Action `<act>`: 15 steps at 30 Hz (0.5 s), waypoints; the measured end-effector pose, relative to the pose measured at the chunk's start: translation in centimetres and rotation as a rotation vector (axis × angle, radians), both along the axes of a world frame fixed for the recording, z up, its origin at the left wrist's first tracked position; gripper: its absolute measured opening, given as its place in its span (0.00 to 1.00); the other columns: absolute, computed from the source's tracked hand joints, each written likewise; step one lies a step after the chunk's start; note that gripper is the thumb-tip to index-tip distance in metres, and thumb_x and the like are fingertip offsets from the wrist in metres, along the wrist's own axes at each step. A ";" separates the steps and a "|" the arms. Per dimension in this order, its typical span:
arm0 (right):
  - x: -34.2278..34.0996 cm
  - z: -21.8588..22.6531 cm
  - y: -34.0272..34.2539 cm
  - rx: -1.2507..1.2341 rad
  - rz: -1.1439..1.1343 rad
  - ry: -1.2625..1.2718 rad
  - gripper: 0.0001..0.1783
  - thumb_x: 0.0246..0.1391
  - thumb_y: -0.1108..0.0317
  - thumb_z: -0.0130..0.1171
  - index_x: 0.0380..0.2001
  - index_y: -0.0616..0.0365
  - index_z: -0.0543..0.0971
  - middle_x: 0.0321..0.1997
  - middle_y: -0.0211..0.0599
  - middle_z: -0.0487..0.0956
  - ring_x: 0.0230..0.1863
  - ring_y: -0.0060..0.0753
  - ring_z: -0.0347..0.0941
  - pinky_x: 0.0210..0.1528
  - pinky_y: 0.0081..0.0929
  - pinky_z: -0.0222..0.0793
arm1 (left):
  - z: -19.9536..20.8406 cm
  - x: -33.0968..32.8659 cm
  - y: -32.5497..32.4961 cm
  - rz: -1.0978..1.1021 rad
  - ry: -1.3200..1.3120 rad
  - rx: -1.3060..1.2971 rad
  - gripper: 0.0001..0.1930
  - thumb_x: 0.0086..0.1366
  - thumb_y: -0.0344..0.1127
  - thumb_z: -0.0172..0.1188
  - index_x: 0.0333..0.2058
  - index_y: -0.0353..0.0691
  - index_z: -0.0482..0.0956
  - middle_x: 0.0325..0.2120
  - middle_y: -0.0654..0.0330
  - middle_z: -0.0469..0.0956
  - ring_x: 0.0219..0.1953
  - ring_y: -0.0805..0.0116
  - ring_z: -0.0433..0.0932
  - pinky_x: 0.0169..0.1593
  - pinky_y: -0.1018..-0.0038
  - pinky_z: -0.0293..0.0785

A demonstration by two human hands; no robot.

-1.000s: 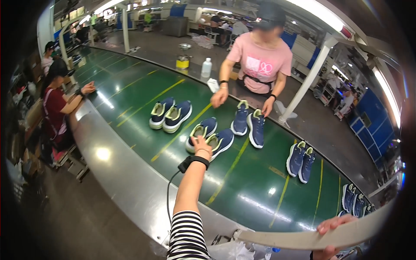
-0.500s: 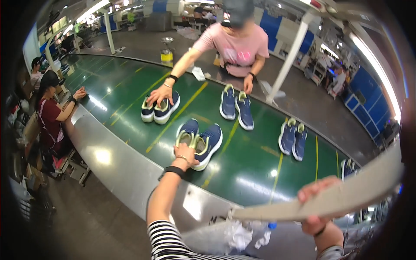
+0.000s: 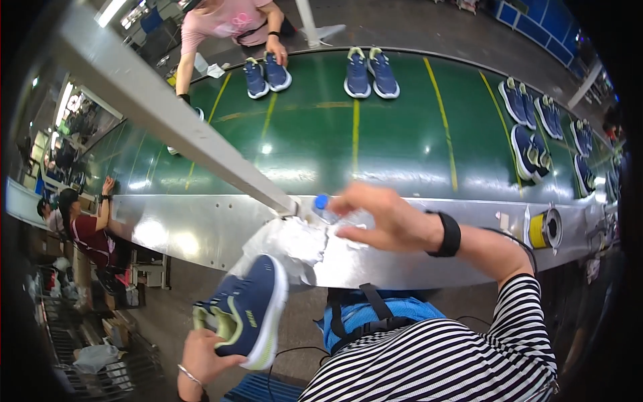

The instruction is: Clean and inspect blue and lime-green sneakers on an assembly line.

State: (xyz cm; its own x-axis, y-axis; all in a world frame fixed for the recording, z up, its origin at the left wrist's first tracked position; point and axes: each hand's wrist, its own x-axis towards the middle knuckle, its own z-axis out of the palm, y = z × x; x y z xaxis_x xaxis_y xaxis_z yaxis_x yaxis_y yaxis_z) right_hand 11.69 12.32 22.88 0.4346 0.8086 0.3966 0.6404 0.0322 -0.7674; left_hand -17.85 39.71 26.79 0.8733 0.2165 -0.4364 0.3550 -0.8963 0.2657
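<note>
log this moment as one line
left hand: holding navy shoes | right hand: fingers parted, near blue cap, contact unclear | green belt: other shoes

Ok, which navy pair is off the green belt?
The pair in the person's left hand, held in the air at lower left; the other clearly visible navy shoes rest on the green belt.

The right hand (image 3: 395, 218) is blurred, most at its fingers; the left hand's (image 3: 204, 358) forearm runs off the lower edge; a slanting post (image 3: 174, 110) hides a co-worker's (image 3: 228, 23) hand and most of a shoe (image 3: 173, 151); the co-worker's head is cut off above
</note>
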 end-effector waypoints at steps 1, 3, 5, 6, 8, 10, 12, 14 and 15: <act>-1.1 -1.3 -3.2 -0.067 0.029 0.078 0.14 0.43 0.70 0.60 0.35 0.63 0.73 0.29 0.39 0.73 0.30 0.32 0.71 0.34 0.25 0.67 | -0.1 0.8 -2.8 -0.068 -0.014 -0.054 0.23 0.31 0.50 0.71 0.23 0.37 0.79 0.20 0.54 0.72 0.27 0.56 0.71 0.35 0.66 0.67; -3.7 -3.8 -9.1 -0.223 0.068 0.256 0.10 0.45 0.69 0.59 0.31 0.61 0.75 0.26 0.38 0.74 0.27 0.32 0.72 0.31 0.26 0.68 | -1.1 2.6 -7.7 -0.202 -0.114 -0.136 0.22 0.33 0.50 0.70 0.23 0.39 0.79 0.18 0.55 0.71 0.26 0.57 0.71 0.33 0.67 0.67; -6.0 -4.9 -13.6 -0.367 0.083 0.472 0.13 0.46 0.66 0.59 0.33 0.63 0.73 0.26 0.40 0.73 0.27 0.32 0.71 0.31 0.25 0.67 | -2.6 5.6 -12.4 -0.324 -0.220 -0.175 0.22 0.33 0.51 0.69 0.25 0.40 0.79 0.20 0.56 0.71 0.26 0.57 0.71 0.33 0.66 0.67; -7.2 -5.4 -15.5 -0.422 0.065 0.606 0.18 0.46 0.64 0.58 0.38 0.64 0.71 0.29 0.43 0.73 0.29 0.34 0.71 0.32 0.25 0.67 | -3.9 7.2 -14.8 -0.400 -0.273 -0.127 0.22 0.33 0.51 0.68 0.24 0.41 0.79 0.20 0.56 0.71 0.27 0.57 0.71 0.32 0.65 0.66; -9.8 -8.3 -18.3 -0.280 -0.174 0.659 0.25 0.45 0.61 0.60 0.44 0.64 0.67 0.37 0.46 0.70 0.35 0.35 0.70 0.32 0.25 0.68 | -7.9 10.5 -19.6 -0.424 -0.311 -0.104 0.19 0.33 0.51 0.68 0.23 0.45 0.79 0.24 0.58 0.70 0.33 0.59 0.68 0.36 0.64 0.62; -10.2 -10.1 -19.3 -0.259 -0.415 0.700 0.47 0.39 0.54 0.65 0.57 0.64 0.51 0.54 0.55 0.56 0.53 0.46 0.60 0.44 0.31 0.66 | -12.3 13.3 -25.1 -0.389 -0.426 -0.034 0.17 0.31 0.47 0.69 0.22 0.46 0.79 0.27 0.57 0.69 0.35 0.59 0.67 0.37 0.63 0.59; -10.0 -15.4 -19.3 -0.122 -0.688 0.489 0.50 0.36 0.52 0.66 0.56 0.66 0.51 0.56 0.58 0.53 0.58 0.51 0.53 0.54 0.36 0.57 | -18.3 15.5 -29.5 -0.355 -0.554 -0.043 0.17 0.33 0.45 0.69 0.25 0.46 0.79 0.30 0.53 0.70 0.36 0.56 0.67 0.38 0.63 0.61; -9.1 -20.4 -19.8 -0.216 -0.930 0.415 0.49 0.36 0.58 0.64 0.56 0.67 0.50 0.54 0.59 0.55 0.57 0.55 0.53 0.58 0.37 0.51 | -22.0 16.1 -31.7 -0.396 -0.463 -0.122 0.21 0.39 0.41 0.67 0.36 0.48 0.76 0.32 0.53 0.70 0.37 0.53 0.67 0.41 0.63 0.62; -8.6 -21.5 -20.8 -0.189 -0.961 0.515 0.48 0.36 0.60 0.63 0.57 0.66 0.50 0.54 0.59 0.56 0.55 0.55 0.55 0.57 0.37 0.53 | -21.6 16.4 -32.2 -0.360 -0.497 -0.260 0.23 0.40 0.39 0.66 0.39 0.45 0.74 0.32 0.52 0.69 0.38 0.52 0.67 0.42 0.63 0.62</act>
